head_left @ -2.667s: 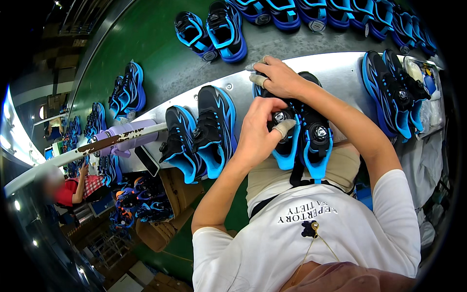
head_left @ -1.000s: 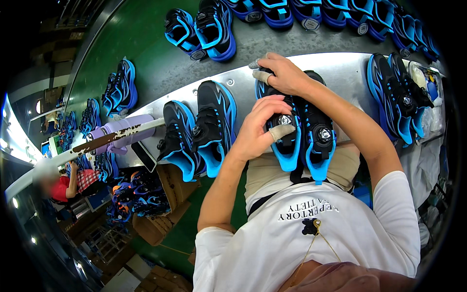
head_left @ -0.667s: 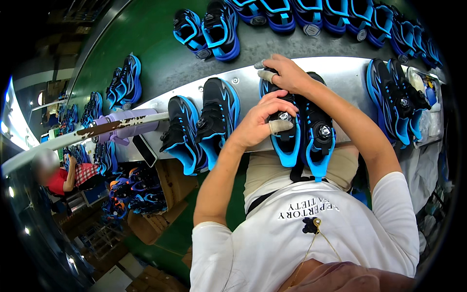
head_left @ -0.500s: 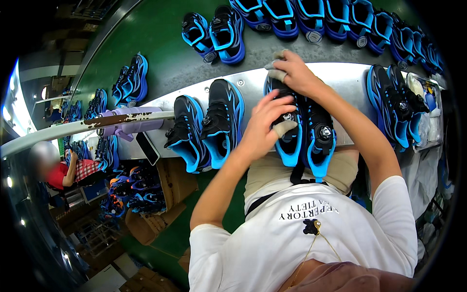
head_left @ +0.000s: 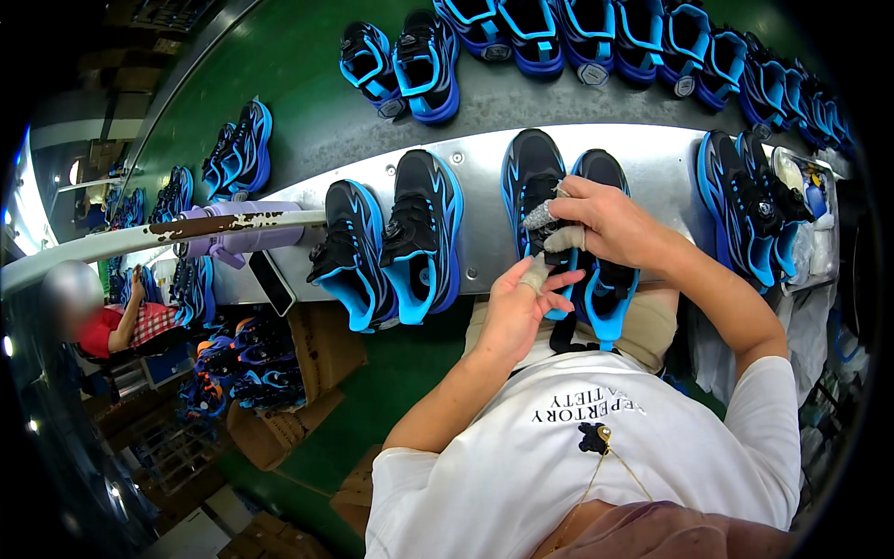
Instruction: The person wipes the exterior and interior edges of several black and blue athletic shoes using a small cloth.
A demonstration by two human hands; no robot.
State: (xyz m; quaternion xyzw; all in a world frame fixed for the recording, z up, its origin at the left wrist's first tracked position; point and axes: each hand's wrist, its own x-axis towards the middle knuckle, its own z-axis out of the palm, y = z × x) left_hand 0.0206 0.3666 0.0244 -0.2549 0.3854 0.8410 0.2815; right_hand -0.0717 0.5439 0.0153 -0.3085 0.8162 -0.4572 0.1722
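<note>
A black sneaker (head_left: 534, 163) with blue trim stands in front of me on the metal ledge, its opening towards me. Its mate (head_left: 601, 168) stands just to the right. My right hand (head_left: 605, 221) reaches over both, its fingers bent together at the laces of the left sneaker; what they grip, if anything, is too small to make out. My left hand (head_left: 515, 312) is beside that sneaker's heel end, fingers apart and pointing right. Pale covers wrap some fingertips on both hands. The hands hide much of the left sneaker's opening.
Another sneaker pair (head_left: 424, 224) stands left on the metal ledge (head_left: 484, 200), and one more pair (head_left: 745, 205) right, beside a clear tray (head_left: 819, 224). A phone (head_left: 272, 282), purple bottle (head_left: 251, 224) and worn rail (head_left: 112, 244) are left. Many sneakers (head_left: 587, 37) line the green surface. A co-worker (head_left: 116, 326) sits far left.
My right hand has come back from the toe to the laces. My left hand has drawn down towards me, off the sneaker's upper, and turned with its fingers apart. The view has shifted slightly.
</note>
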